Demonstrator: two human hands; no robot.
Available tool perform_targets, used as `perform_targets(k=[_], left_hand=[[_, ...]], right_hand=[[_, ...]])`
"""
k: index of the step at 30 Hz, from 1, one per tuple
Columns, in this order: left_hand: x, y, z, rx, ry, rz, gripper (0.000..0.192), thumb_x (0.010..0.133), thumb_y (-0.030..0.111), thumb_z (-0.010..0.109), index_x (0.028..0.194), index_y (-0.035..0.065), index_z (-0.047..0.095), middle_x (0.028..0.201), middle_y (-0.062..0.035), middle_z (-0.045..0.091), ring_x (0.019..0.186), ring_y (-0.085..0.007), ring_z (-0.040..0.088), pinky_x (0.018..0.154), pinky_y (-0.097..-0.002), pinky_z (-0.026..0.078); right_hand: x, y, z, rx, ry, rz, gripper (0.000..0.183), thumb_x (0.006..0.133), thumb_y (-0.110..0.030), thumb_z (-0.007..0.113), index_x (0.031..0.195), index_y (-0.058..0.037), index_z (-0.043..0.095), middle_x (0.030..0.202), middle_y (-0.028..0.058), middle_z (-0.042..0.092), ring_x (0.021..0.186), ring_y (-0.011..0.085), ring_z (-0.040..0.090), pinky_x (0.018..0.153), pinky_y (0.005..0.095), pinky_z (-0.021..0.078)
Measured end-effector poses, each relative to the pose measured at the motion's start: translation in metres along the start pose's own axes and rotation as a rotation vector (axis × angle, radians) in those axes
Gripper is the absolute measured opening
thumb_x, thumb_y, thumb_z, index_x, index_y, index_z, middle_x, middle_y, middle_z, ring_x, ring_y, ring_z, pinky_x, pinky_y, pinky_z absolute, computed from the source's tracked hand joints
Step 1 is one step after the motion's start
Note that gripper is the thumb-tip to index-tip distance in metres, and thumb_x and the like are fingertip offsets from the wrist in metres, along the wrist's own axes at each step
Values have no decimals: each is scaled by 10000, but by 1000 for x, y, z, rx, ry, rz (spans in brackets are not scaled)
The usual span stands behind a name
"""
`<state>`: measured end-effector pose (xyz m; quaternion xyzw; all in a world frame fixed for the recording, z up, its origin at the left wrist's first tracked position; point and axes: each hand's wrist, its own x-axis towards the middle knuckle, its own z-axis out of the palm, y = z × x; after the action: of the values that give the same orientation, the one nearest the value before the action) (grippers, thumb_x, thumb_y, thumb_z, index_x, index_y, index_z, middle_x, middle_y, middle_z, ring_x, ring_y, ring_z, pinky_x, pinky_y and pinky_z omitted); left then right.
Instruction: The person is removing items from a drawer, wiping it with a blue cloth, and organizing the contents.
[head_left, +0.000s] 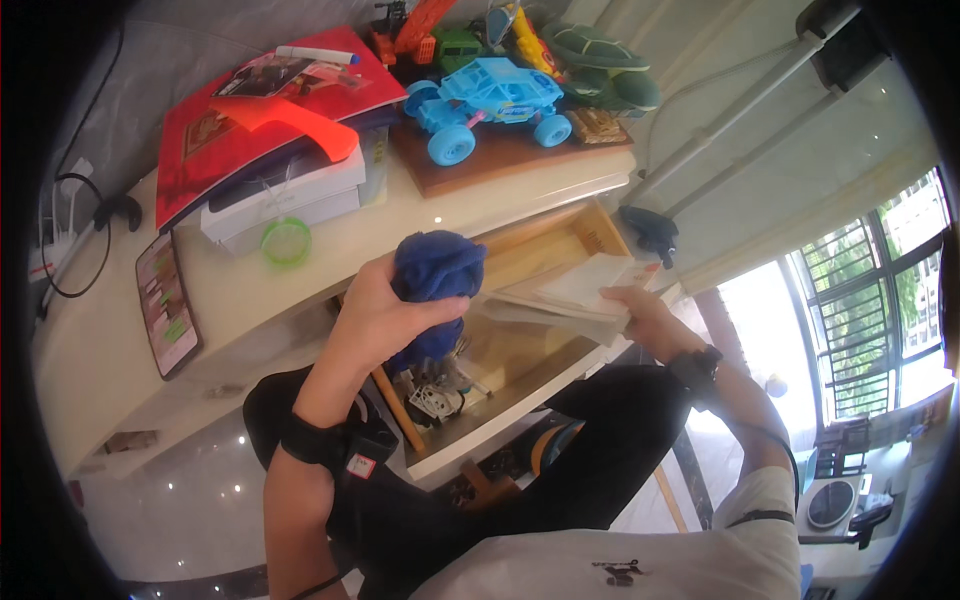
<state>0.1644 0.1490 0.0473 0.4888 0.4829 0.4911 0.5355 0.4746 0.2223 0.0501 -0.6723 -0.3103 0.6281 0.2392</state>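
Observation:
My left hand (382, 311) grips a bunched blue cloth (439, 270) above the left part of an open wooden drawer (517, 431). Over the drawer's right side, my right hand (649, 319) holds a stack of papers or envelopes (566, 289), thumb on top and its other fingers mostly hidden. Under the cloth, a white cable (435, 401) and other small items lie at the drawer's left end. Part of the drawer floor is hidden by the papers and the cloth.
A phone (166, 307), a green round container (286, 241), white boxes (330, 196) and a red folder (360, 75) rest on the tabletop. Behind the drawer, a blue toy car (499, 101) stands on a brown board (450, 178). Metal poles (712, 139) slant at right.

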Motion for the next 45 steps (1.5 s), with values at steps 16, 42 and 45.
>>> perform_targets(k=[16,42,45], left_hand=[[-8,8,-7,-6,23,44,399,651,1,675,1036,8,572,953,-49,622,863,-112,568,815,-255,438],[2,-18,-3,210,0,35,408,600,116,711,987,43,608,876,-101,641,793,-146,608,756,-265,460],[-8,-3,-7,307,5,13,393,588,154,718,947,33,615,805,-130,635,731,-175,618,718,-282,471]], right_hand=[[93,88,27,267,21,-136,326,791,-7,569,1098,14,462,1065,149,523,951,285,552,790,395,510],[94,7,72,-1265,-544,293,275,764,-134,608,1032,-73,614,900,88,607,786,201,596,738,331,456],[121,14,80,-1447,-662,480,401,796,-188,579,1160,-35,512,1065,102,559,823,192,614,741,307,466]])
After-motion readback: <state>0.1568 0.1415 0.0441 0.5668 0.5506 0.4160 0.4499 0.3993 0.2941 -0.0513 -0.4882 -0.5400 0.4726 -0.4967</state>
